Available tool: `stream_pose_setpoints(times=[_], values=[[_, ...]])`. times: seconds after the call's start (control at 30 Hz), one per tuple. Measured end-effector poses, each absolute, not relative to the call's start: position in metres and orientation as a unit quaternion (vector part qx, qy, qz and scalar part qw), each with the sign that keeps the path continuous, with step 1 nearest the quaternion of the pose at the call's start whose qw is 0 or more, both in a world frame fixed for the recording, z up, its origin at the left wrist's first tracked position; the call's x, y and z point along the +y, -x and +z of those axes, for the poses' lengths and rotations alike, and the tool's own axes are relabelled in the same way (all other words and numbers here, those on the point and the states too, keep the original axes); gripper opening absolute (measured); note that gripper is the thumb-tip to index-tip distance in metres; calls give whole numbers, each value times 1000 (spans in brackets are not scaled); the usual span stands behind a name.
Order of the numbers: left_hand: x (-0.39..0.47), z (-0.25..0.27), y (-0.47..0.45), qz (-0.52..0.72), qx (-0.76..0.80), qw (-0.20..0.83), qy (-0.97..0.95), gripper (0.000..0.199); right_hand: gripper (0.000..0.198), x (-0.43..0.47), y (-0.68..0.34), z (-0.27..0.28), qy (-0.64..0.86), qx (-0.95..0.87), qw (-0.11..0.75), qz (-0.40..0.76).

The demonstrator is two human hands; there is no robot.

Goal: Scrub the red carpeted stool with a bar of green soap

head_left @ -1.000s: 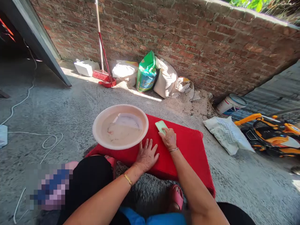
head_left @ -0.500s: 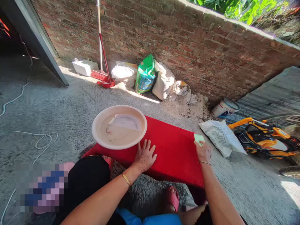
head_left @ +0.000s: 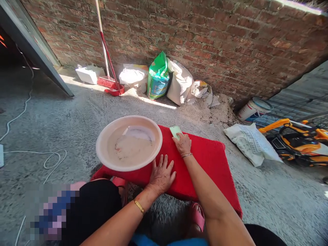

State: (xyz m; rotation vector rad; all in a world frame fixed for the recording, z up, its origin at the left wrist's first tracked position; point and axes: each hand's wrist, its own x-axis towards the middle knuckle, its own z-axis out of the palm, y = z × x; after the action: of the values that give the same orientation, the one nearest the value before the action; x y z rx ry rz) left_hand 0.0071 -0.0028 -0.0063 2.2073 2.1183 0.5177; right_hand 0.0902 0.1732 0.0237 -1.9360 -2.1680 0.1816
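Observation:
A low bench or stool covered in red cloth (head_left: 208, 159) stands before my knees. My left hand (head_left: 162, 176) lies flat on its near side, fingers spread, just right of the basin. My right hand (head_left: 183, 143) is closed around a pale green flat block (head_left: 176, 131) and presses it on the cloth near the far edge. Whether the block is a brush or a sponge I cannot tell, as my fingers cover part of it. A wide pale pink basin (head_left: 102, 152) of cloudy water rests on the left end, with dark specks in the water.
Along the brick wall (head_left: 205, 37) stand a broom and red dustpan (head_left: 115, 90), a green bag (head_left: 157, 80) and pale sacks (head_left: 180, 85). To the right are a bucket (head_left: 252, 111), a flat sack (head_left: 252, 143) and a yellow-black toy vehicle (head_left: 294, 143). A white cable (head_left: 55, 155) lies left.
My right hand has swept the green block leftward across the red cloth, from the right end to near the basin. My left hand stays flat on the cloth. The view has tilted slightly.

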Motion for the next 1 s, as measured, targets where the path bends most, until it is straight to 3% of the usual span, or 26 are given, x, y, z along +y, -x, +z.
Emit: stream_pose_setpoints(times=[0.47, 0.73, 0.87, 1.0], values=[[-4, -2, -7, 168, 688, 20, -706, 46, 53, 179, -312, 57, 873, -473, 104, 60], [-4, -4, -6, 169, 686, 22, -707, 47, 45, 191, -171, 41, 734, -656, 158, 69], [-3, -5, -6, 170, 685, 13, -708, 46, 42, 193, -92, 37, 668, -725, 145, 86], [-2, -4, -7, 166, 684, 16, -711, 46, 43, 201, -85, 30, 671, -724, 122, 105]])
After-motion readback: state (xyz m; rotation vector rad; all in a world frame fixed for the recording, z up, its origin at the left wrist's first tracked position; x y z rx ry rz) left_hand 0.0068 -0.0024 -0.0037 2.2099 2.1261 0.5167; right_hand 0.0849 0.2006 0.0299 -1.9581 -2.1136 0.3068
